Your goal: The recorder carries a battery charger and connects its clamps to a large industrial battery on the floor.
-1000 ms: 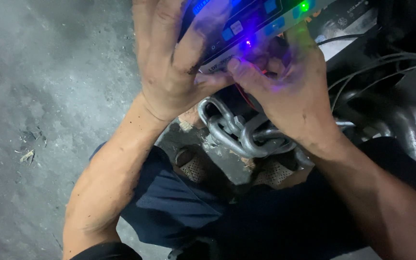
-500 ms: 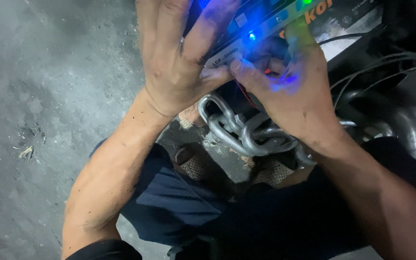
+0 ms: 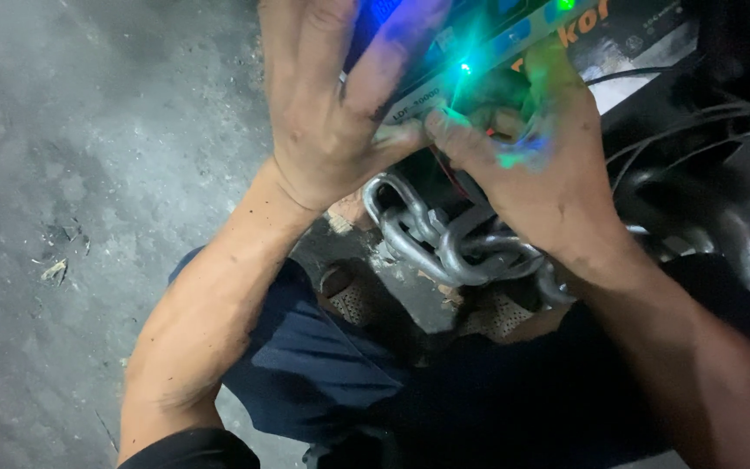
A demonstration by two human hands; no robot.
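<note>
My left hand (image 3: 332,104) lies over the front of a dark electronic box (image 3: 479,39) with lit blue and green lights, thumb pressed against its lower edge. My right hand (image 3: 536,169) grips the same edge from the right, fingertips meeting the left thumb near thin red wires (image 3: 446,169) under the box. Green light falls on the right hand's knuckles. What the fingers pinch is hidden. A heavy steel chain (image 3: 444,239) hangs just below both hands.
Rough grey concrete floor (image 3: 88,174) with small debris fills the left side. Dark cables (image 3: 705,113) and a thick black chain (image 3: 740,234) lie at the right. My knees in dark blue trousers (image 3: 323,356) and perforated sandals (image 3: 353,300) are below the chain.
Both hands have shifted slightly along the box's lower edge. The light on the right hand has turned from blue-violet to green.
</note>
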